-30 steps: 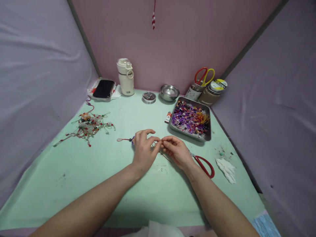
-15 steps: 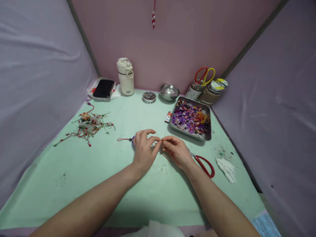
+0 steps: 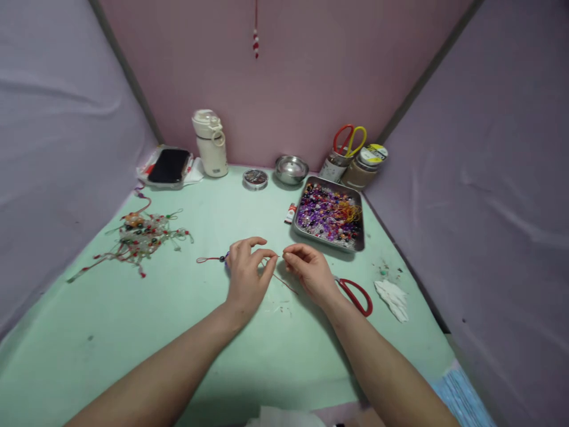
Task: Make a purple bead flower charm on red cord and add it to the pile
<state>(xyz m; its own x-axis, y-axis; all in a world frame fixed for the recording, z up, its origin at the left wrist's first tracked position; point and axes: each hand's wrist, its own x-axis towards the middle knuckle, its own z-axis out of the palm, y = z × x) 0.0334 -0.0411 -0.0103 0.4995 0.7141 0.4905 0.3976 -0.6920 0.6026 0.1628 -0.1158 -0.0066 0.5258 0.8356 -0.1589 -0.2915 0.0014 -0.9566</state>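
Red cord with beads: lies in front of the metal tray, a little to its left, under and between the two hands. Red loop at its left end; next to it a dark bead and purple beads, partly covered by the left hand. Loose strand slants toward the wearer.

Left hand: thumb and index finger pinched together on the cord, a tip just showing. Right hand: in front of the tray, thumb and index fingertips together, just beside the left's; whether anything sits between them is too small to tell.

Red-handled scissors: in front of the tray, partly hidden by the right hand. Crumpled white cloth: in front of the tray and to its right.

Tray holds mixed beads, mostly purple, plus orange thread. Small red-and-white item just left of the tray. Steel bowl behind it, leftward. Tangled beaded strings well left of the tray.
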